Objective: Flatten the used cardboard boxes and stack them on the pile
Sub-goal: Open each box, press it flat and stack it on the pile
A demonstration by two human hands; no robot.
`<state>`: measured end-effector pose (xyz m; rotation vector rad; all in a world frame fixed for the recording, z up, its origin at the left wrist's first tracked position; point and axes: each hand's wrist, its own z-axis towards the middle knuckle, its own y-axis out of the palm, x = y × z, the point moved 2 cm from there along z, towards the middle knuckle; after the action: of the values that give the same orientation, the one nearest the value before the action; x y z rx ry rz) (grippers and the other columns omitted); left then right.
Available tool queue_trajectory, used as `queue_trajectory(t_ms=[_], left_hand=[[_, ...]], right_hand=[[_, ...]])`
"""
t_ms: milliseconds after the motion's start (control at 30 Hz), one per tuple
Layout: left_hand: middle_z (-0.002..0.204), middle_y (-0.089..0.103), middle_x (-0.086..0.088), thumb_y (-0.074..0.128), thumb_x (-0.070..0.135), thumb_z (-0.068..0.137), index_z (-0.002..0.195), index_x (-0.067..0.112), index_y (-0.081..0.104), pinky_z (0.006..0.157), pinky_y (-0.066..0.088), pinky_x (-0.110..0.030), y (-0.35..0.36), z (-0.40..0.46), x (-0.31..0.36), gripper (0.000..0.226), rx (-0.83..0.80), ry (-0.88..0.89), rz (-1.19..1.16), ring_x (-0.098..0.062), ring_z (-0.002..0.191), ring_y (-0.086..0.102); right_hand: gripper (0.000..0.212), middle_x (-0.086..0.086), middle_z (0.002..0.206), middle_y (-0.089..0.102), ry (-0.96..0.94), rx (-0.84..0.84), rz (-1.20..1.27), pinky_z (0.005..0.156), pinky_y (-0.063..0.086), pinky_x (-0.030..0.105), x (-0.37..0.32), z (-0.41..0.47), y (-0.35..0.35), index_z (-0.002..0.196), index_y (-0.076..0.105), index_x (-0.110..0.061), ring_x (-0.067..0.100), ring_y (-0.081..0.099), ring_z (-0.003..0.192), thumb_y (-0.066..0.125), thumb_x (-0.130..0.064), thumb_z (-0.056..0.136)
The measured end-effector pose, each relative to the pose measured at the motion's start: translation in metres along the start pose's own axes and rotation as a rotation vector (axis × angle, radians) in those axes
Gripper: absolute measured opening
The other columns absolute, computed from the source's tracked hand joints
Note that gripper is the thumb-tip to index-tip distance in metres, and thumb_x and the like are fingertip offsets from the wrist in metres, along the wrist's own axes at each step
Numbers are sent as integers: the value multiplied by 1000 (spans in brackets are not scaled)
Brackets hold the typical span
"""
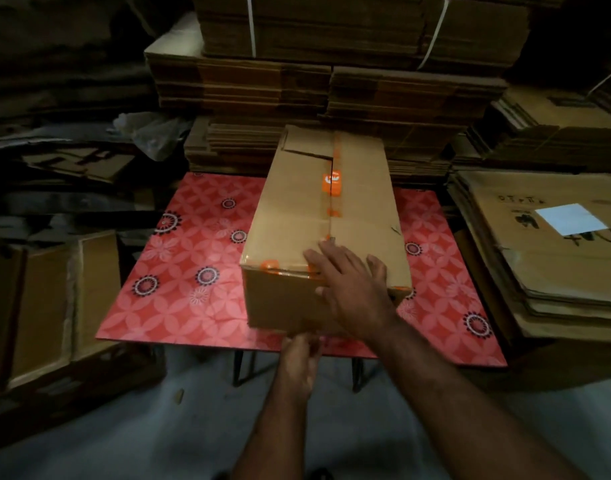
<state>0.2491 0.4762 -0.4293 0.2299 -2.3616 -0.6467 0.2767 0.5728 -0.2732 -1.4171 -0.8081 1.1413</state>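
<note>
Cardboard box (pixel 325 230): still fully erected, closed, top seam sealed with clear tape carrying orange print (pixel 332 183). It stands on the red patterned tabletop (pixel 193 265), roughly centred, its near end close to the tabletop's front edge. Long axis runs from the person straight away toward the strapped bundles of flattened cardboard (pixel 332 81) beyond the box's far end; the far end nearly reaches them. Far-left corner of the top flap is lifted and torn.

Right hand (pixel 349 285): lies palm-down over the box's near top edge, fingers (pixel 318 259) straight and spread, pressing, not curled round anything.

Left hand (pixel 300 358): at the bottom of the box's near end face, at the tabletop's front edge. Fingers appear curled against the lower edge; cannot tell whether they actually pinch a flap.

Step in hand (judgement): the start of flattening, bracing the box before opening it. Nothing collapsed yet.

Next move calls for (judgement): break or peel the tape along the seam, or at the near end, to free the flaps, then push opposite corners to fold it flat.

To the right of the box, a pile of flattened boxes (pixel 539 244), one with a white label, looks the likely destination. To the box's left, open cartons (pixel 54 306) on the floor.
</note>
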Motion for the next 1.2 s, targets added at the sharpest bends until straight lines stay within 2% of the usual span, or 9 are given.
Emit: queue_trajectory(t_ms=[133, 233, 300, 367, 500, 633, 800, 967, 1200], left_hand=[[109, 71, -12, 59, 9, 74, 123, 14, 63, 62, 58, -33, -26, 7, 18, 50, 116, 88, 161, -27, 91, 67], [98, 64, -18, 47, 1, 93, 104, 6, 62, 42, 47, -21, -46, 4, 68, 19, 359, 262, 230, -26, 72, 60], [93, 60, -15, 50, 5, 95, 98, 10, 59, 51, 49, -25, -50, -1, 108, 10, 472, 359, 297, -23, 68, 54], [100, 64, -9, 56, 15, 93, 99, 17, 60, 71, 53, -36, -39, -9, 144, 7, 521, 455, 407, -25, 82, 58], [95, 63, -2, 62, 16, 93, 100, 18, 61, 73, 54, -38, 17, -21, 198, 7, 437, 680, 689, -27, 89, 62], [100, 64, -5, 70, 23, 84, 95, 20, 63, 84, 56, -45, 64, -9, 232, 14, 278, 812, 996, -27, 92, 63], [124, 56, -16, 72, 21, 87, 122, 4, 58, 92, 40, -33, 105, 24, 252, 42, 201, 765, 1254, -32, 115, 53], [127, 61, -15, 59, 57, 63, 131, 7, 55, 97, 53, -45, 129, 86, 251, 84, 156, 589, 1296, -35, 111, 61], [134, 52, -17, 62, 61, 87, 134, 5, 41, 97, 49, -49, 139, 101, 235, 76, 276, 637, 1470, -39, 122, 53]], right_hand=[[69, -15, 170, 8, -16, -23, 20, 117, 6, 55, 4, -4, 27, 158, 17, -47, 14, 10, 156, 49, -24, 101], [64, -14, 166, 25, -17, 60, 82, 115, 13, 57, 6, -5, 26, 153, 32, -45, 15, 24, 152, 51, -35, 93], [57, -16, 162, 31, 0, 85, 160, 115, 14, 52, 9, -4, 20, 149, 38, -45, 11, 27, 148, 47, -45, 92], [53, -16, 155, 40, 22, 110, 241, 111, 19, 45, 12, 3, 11, 145, 44, -41, 7, 34, 143, 43, -51, 93], [56, -6, 139, 55, 158, 243, 371, 99, 32, 39, 30, 30, -13, 136, 55, -28, 17, 57, 122, 45, -49, 85], [53, 4, 142, 53, 323, 280, 367, 102, 37, 46, 59, 71, -35, 139, 53, -21, 25, 53, 126, 63, -39, 91], [72, 15, 148, 42, 515, 213, 315, 105, 43, 48, 91, 122, -34, 147, 39, -8, 33, 45, 131, 68, -42, 90], [94, 20, 151, 37, 722, 205, 379, 106, 42, 49, 114, 155, -11, 151, 27, -1, 38, 40, 135, 70, -53, 86], [93, 18, 142, 47, 827, 205, 342, 93, 44, 43, 125, 167, 12, 147, 31, -5, 39, 50, 125, 62, -67, 86]])
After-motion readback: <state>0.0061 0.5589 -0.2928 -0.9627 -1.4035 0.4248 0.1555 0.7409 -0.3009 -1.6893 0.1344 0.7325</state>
